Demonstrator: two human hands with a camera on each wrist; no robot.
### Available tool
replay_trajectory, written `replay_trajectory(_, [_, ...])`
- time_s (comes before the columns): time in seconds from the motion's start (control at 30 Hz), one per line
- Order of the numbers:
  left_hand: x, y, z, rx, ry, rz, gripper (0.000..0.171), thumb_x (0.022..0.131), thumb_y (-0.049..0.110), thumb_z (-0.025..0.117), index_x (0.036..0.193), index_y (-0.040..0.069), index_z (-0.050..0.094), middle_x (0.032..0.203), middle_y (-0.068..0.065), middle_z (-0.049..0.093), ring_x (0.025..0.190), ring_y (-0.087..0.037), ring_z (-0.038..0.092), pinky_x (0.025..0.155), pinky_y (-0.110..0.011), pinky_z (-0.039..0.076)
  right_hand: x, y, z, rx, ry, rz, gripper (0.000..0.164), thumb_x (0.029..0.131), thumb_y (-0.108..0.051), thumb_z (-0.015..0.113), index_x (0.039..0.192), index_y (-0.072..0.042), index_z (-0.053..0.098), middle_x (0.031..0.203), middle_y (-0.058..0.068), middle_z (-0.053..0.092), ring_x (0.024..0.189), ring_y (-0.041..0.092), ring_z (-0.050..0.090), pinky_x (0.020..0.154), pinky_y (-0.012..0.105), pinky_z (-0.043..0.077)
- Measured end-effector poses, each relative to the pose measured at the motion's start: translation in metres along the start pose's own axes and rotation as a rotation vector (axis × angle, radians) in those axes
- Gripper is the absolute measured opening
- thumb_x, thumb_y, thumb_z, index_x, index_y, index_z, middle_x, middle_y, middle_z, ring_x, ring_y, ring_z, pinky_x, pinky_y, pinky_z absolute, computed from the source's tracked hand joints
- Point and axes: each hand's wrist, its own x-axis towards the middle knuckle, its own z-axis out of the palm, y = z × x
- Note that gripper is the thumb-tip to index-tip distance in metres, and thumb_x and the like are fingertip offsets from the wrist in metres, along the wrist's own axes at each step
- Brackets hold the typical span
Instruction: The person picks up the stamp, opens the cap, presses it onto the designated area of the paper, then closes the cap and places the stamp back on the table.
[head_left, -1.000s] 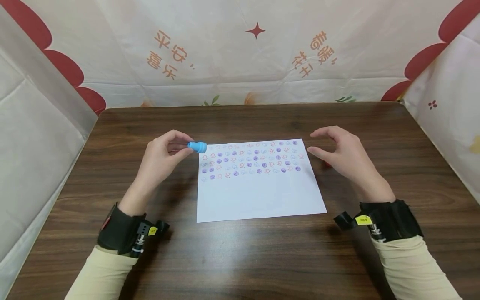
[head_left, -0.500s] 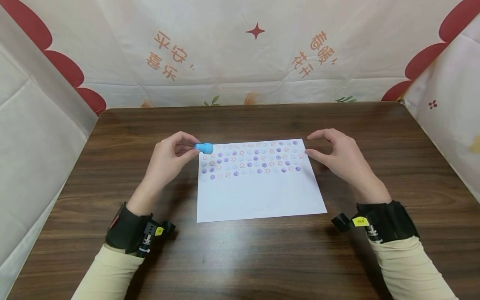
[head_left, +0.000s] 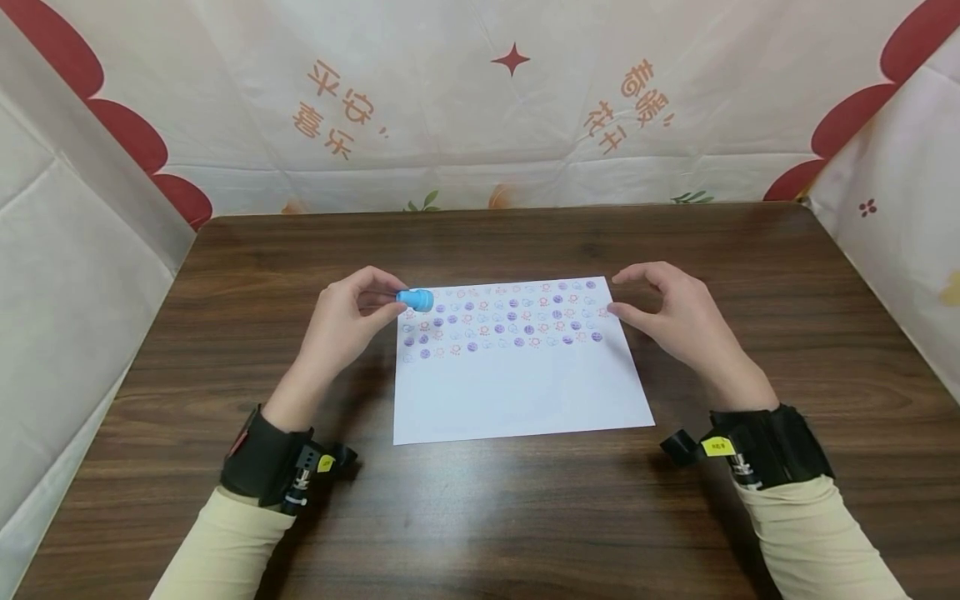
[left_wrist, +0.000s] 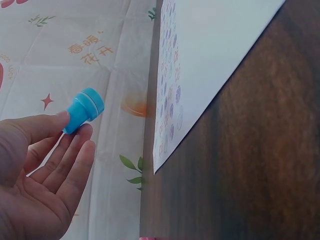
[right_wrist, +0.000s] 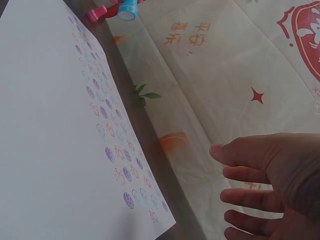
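Observation:
In the head view my left hand (head_left: 345, 317) pinches a light-blue toy stamp (head_left: 416, 300) between thumb and fingertips, over the upper left corner of a white sheet of paper (head_left: 510, 392). The stamp (left_wrist: 85, 110) is tilted, its wide end pointing up and away from the hand in the left wrist view. Rows of small purple, red and blue stamped prints cover the sheet's upper half. At the sheet's upper right corner is my right hand (head_left: 678, 321), its thumb tip overlapping the edge. Spread, relaxed fingers (right_wrist: 250, 200) hold nothing in the right wrist view.
The sheet lies on a dark wooden table (head_left: 487, 517). Behind the table hangs a white printed cloth (head_left: 450, 108). A small pink object (right_wrist: 96, 13) shows at the top of the right wrist view, beside the blue stamp.
My left hand has moved right and slightly nearer with the blue stamp, bringing it over the sheet's corner. The right hand has shifted a little left and nearer, toward the sheet's edge.

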Motion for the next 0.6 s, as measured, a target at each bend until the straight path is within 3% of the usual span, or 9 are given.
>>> replay_trajectory(0.6, [-0.0014,0.0046,0.0051,-0.006,-0.006,-0.03,0.022,0.085,0.01,0.072,0.105,0.006,0.065,0.108,-0.012,0.069,0.097,-0.023,0.067,0.086,-0.047,0.057,0.0005,-0.0048,0.0069,0.021,-0.025,0.015,0.036,0.082,-0.012,0.074,0.114,-0.001,0.061,0.115,0.021,0.061,0.108,0.037,0.058,0.093,0.06,0.049])
